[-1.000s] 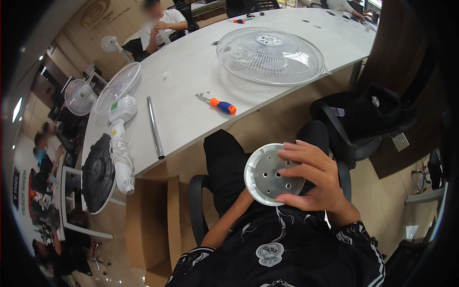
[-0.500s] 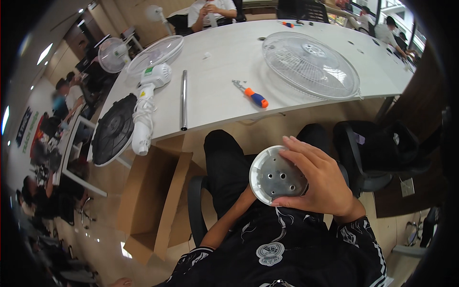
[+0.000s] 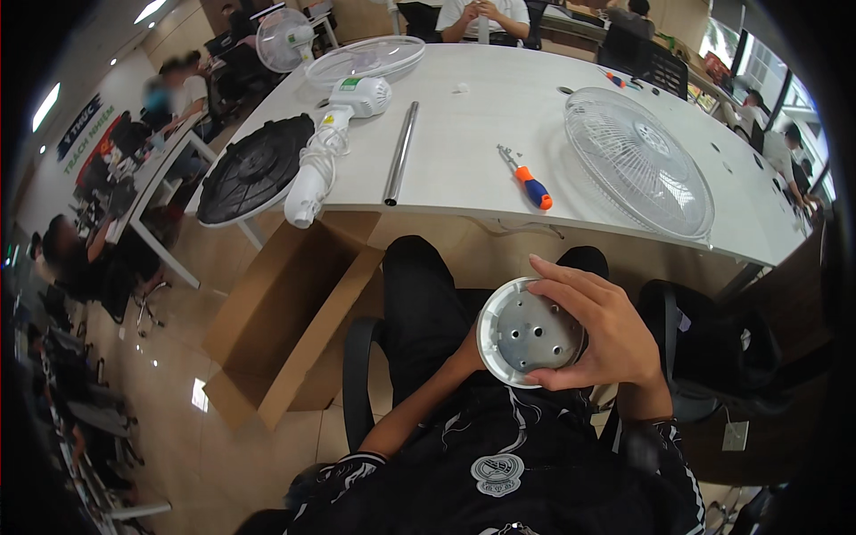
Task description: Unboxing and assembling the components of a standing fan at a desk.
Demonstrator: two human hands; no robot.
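Indoors, a right hand [image 3: 615,330] grasps a white-rimmed, perforated metal disc [image 3: 526,334] in curved fingers [image 3: 563,297]; the left hand [image 3: 472,354] sits behind it, its grip hidden.

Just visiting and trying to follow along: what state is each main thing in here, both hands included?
Round part, held, holed side up.
Right hand, gripping the part's edge.
Left hand, mostly hidden behind the part.
Screwdriver, lying on the table.
Pole, lying flat.
Motor unit, lying down, cord bundled.
Black base, lying flat.
Right-side guard, lying on the table.
Box, open.
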